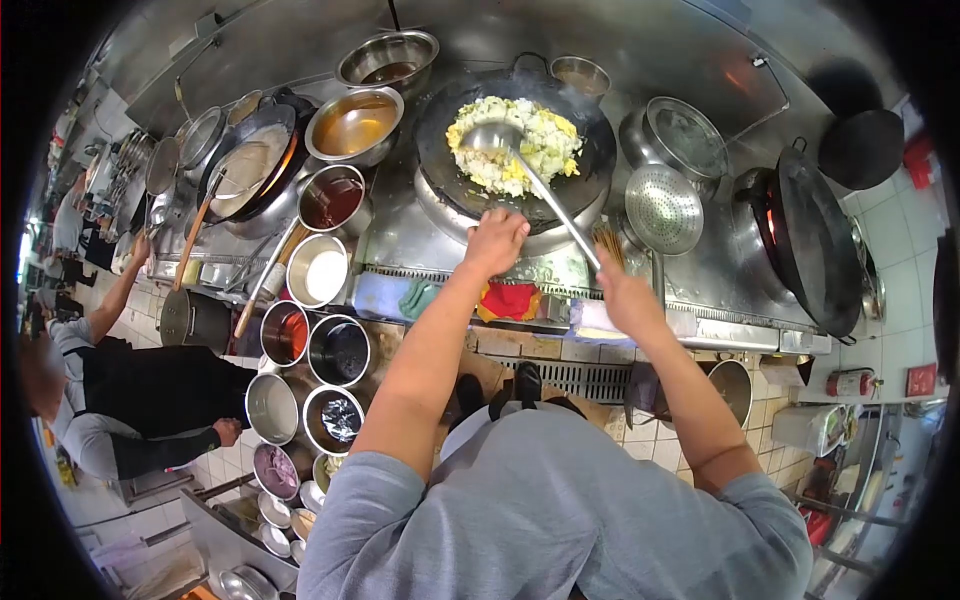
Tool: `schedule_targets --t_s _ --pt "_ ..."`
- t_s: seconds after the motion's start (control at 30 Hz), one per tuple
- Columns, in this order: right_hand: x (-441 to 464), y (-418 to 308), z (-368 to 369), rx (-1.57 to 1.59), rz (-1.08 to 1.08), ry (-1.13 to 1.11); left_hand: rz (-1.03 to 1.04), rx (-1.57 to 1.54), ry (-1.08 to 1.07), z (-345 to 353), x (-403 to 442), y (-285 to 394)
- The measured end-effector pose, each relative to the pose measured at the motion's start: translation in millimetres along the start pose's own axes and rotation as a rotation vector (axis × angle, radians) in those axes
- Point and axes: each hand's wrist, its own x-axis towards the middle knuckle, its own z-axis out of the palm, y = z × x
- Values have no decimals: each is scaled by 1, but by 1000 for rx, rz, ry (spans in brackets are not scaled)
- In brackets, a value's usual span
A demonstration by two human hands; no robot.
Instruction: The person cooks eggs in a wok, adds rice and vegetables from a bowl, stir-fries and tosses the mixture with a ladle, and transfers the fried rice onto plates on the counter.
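Observation:
A large black wok (590, 150) stands on the stove, holding a heap of white and yellow food (548, 140) that looks like rice with egg. My right hand (630, 295) is wrapped round the handle of a metal ladle (494, 137), whose bowl rests on the left part of the food. At the wok's near edge, my left hand (497, 240) is closed with its fingers curled; whatever it grips there is too hidden to make out. Just below it, a red and yellow cloth (509, 300) lies on the stove's front ledge.
Metal bowls and pots of sauces, among them an orange-brown one (355, 122), line the left side. A perforated strainer (664, 208) lies to the right, before another black wok (818, 240). A co-worker in a dark apron (160, 390) stands at far left.

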Motion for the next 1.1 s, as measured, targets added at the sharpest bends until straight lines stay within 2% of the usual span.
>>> schedule_targets --t_s 0.07,0.13,0.17,0.2,0.27,0.3,0.37,0.47,0.53,0.57,0.6,0.67,0.7,0.73,0.83,0.9,0.93,0.97,1.0,1.07,1.1 --pt "10 14 34 -27 -37 37 19 -17 -19 5 -9 -3" --pt "33 8 22 139 -74 78 12 -9 -46 0 -5 -3" --pt "25 9 19 168 -124 169 27 -5 -45 -2 -6 -3" --pt "5 -6 10 175 -119 166 27 -1 -53 -3 -9 -5" --pt "-34 -25 0 139 78 103 43 -14 -74 -5 -5 -5" --pt "-40 -16 18 154 -50 210 48 -18 -68 -8 1 -7" --pt "-3 5 62 157 -41 186 61 16 -75 -3 -4 -7" --pt "31 -8 52 169 -141 278 60 -17 -96 -4 -2 -8" --pt "12 -38 36 120 90 149 56 -2 -89 -4 -5 -9" --pt "10 -44 44 83 140 80 55 7 -76 -4 -2 -5" --pt "16 -31 54 80 150 88 67 3 -78 -3 -3 -2" --pt "39 -3 65 51 1 198 52 89 -70 -8 -2 1" --pt "37 -1 52 81 -23 223 137 153 65 -4 -3 0" --pt "27 -9 40 82 -38 242 142 164 86 -7 -1 0" --pt "-7 -17 26 55 97 232 225 94 108 -8 4 6" --pt "-10 -12 26 13 208 17 253 18 93 -9 -1 7" --pt "-11 -3 22 22 211 31 277 -63 80 -10 1 7" --pt "-13 11 16 99 75 104 391 -114 208 5 10 -8" --pt "-16 21 12 171 -63 176 406 -108 209 8 19 -8" --pt "-68 7 -23 266 14 30 218 -115 18 16 21 -7" --pt "-92 3 -47 310 34 -53 159 -68 30 21 23 -2"
